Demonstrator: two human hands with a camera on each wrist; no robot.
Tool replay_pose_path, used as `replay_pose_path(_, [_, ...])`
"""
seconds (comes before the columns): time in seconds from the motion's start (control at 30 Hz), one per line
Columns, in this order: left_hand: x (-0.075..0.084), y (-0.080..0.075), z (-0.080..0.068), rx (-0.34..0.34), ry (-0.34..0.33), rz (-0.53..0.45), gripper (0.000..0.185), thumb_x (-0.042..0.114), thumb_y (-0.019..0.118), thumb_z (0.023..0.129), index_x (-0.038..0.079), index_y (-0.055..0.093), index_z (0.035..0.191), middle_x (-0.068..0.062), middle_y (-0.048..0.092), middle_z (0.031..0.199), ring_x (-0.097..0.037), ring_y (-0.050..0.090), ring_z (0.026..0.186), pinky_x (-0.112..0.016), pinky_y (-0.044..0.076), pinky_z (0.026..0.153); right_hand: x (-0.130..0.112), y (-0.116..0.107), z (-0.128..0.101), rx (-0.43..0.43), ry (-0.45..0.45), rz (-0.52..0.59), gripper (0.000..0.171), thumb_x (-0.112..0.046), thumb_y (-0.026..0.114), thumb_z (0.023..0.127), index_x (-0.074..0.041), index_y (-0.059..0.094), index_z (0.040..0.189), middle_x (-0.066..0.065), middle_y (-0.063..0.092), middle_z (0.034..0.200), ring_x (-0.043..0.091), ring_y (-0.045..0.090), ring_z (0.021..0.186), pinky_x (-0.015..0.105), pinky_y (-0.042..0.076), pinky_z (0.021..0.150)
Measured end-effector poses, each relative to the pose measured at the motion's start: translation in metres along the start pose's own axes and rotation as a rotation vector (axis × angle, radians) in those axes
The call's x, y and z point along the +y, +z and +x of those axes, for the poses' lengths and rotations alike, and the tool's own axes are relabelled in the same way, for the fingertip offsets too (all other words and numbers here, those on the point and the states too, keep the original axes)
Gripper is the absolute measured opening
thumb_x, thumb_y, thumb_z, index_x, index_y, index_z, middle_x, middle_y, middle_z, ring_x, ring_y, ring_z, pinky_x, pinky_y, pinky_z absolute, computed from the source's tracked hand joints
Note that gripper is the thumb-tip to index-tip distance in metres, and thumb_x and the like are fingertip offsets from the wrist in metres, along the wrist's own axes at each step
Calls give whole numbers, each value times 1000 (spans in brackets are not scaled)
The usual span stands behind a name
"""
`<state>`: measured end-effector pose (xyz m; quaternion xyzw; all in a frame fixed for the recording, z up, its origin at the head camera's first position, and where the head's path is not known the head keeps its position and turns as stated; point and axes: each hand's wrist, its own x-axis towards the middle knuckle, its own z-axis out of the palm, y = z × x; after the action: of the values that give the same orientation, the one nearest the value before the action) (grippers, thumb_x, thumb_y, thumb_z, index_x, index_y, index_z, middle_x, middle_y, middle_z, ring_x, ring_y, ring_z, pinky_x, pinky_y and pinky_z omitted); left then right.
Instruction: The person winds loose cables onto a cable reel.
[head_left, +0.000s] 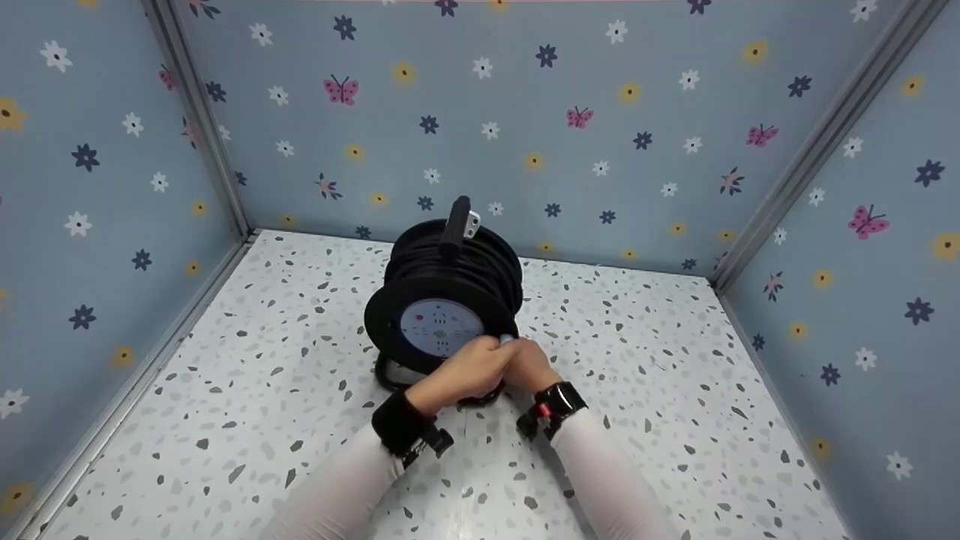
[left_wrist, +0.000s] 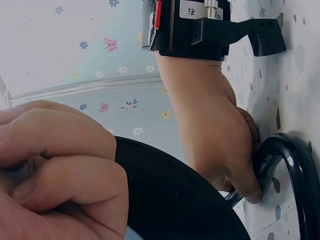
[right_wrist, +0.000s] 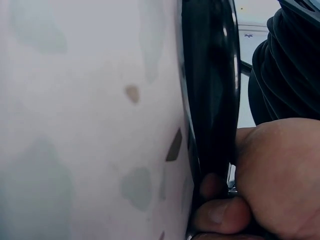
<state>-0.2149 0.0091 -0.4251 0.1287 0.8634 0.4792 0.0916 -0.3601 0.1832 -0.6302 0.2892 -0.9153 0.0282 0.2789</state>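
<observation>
The right hand gripped the frame — probably to steady the reel. Left hand fingers were curled at the rim — whether they held anything, I cannot tell.

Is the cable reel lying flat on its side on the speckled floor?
No, the cable reel stands upright on its black frame on the speckled floor, its round socket face turned toward the person.

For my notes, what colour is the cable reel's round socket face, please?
Pale blue socket face, on the black cable reel; head view.

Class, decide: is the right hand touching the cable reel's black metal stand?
Touching. The left wrist view shows the right hand with fingers curled around the black stand tube of the cable reel.
</observation>
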Motion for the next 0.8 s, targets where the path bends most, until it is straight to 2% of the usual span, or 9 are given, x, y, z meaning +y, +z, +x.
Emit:
replay_pose_path(0.1, [-1, 0, -1, -6, -14, -3, 70, 78, 28, 73, 13, 52, 66, -6, 53, 65, -20, 56, 56, -34, 45, 53, -16, -43, 8, -82, 38, 107, 20, -29, 59, 74, -9, 56, 71, 4, 50, 51, 24, 49, 43, 39, 38, 39])
replay_pose_path(0.2, [-2, 0, -1, -7, -15, -15, 67, 77, 29, 74, 14, 50, 63, -5, 52, 61, -20, 55, 55, -34, 45, 52, -32, -76, 13, -84, 37, 105, 14, -20, 60, 68, -7, 56, 70, 6, 51, 51, 26, 50, 45, 39, 39, 41])
replay_pose_path(0.27, [-3, -1, -2, -12, -15, -22, 66, 77, 30, 74, 15, 47, 59, -2, 50, 56, -20, 54, 51, -35, 45, 49, -41, -97, 17, -120, 49, 92, 13, -18, 62, 67, -7, 56, 72, 5, 52, 52, 25, 52, 47, 38, 41, 43])
replay_pose_path(0.4, [-6, -2, -4, -35, -16, -38, 65, 78, 28, 72, 17, 43, 54, 3, 42, 44, -17, 48, 40, -34, 43, 43, -46, -104, 21, -199, 79, 56, 15, -21, 61, 69, -9, 55, 75, 5, 54, 57, 25, 55, 52, 37, 44, 47])
replay_pose_path(0.57, [-13, -5, -8, -132, 0, -203, 64, 70, 34, 79, 13, 39, 50, 0, 33, 38, -16, 30, 30, -32, 28, 29, -42, -105, 24, -305, 149, 150, 17, -27, 58, 77, -10, 56, 80, 6, 59, 68, 26, 58, 63, 39, 47, 56])
replay_pose_path(0.63, [-18, -9, -10, -174, 13, -245, 66, 67, 35, 81, 9, 41, 51, -3, 32, 38, -17, 26, 28, -35, 24, 27, -38, -107, 23, -336, 181, 210, 19, -28, 55, 80, -11, 58, 87, 6, 62, 76, 25, 59, 69, 38, 48, 61])
replay_pose_path(0.73, [-27, -23, -16, -209, 28, -214, 69, 67, 35, 81, 2, 47, 59, -5, 38, 38, -19, 32, 28, -39, 28, 27, -28, -112, 18, -388, 294, 337, 31, -33, 53, 84, -12, 55, 106, 6, 62, 89, 23, 59, 80, 38, 48, 71])
replay_pose_path(0.8, [-34, -39, -23, -231, 31, -196, 68, 66, 36, 81, 1, 50, 70, -6, 44, 42, -19, 37, 31, -38, 31, 29, -18, -117, 10, -417, 395, 418, 45, -41, 52, 85, -13, 48, 120, 4, 61, 95, 20, 58, 84, 38, 46, 77])
